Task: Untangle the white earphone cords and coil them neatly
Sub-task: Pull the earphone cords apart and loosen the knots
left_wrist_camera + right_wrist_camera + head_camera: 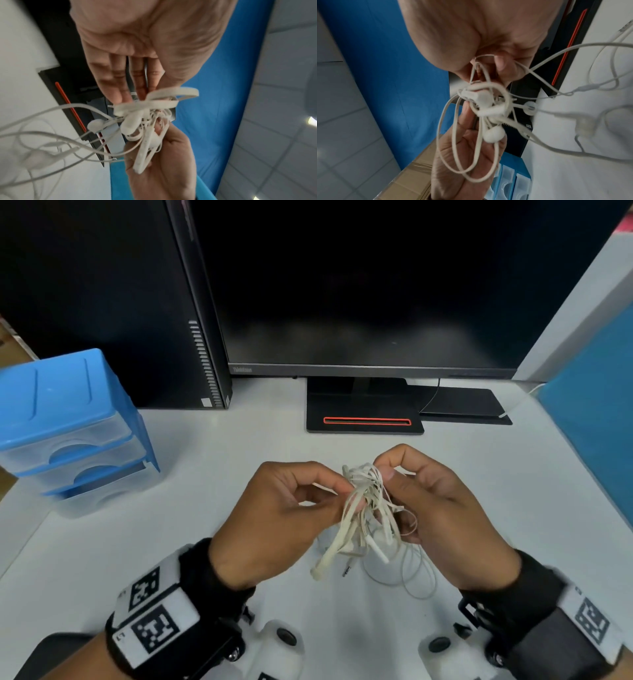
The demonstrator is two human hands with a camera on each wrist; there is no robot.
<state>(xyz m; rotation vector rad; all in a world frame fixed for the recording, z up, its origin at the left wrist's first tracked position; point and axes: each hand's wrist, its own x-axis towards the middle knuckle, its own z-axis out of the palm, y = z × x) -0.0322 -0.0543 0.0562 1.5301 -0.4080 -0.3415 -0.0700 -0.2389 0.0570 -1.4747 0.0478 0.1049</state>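
A tangled bunch of white earphone cords (364, 501) hangs between both hands above the white desk (239, 474). My left hand (291, 508) pinches the left side of the knot with thumb and fingertips. My right hand (428, 501) pinches the knot's top right, its other fingers curled behind the cords. Loose ends and a plug dangle below, and thin loops (411, 577) trail onto the desk. In the left wrist view the knot (145, 115) with an earbud (96, 125) sits at my fingertips. In the right wrist view the knot (484, 102) and an earbud (494, 134) hang there.
A black monitor (370, 302) on its stand (364, 412) is behind the hands. A black computer tower (120, 302) stands at the back left, with a blue drawer unit (68, 422) in front of it. A blue partition (596, 422) borders the right side.
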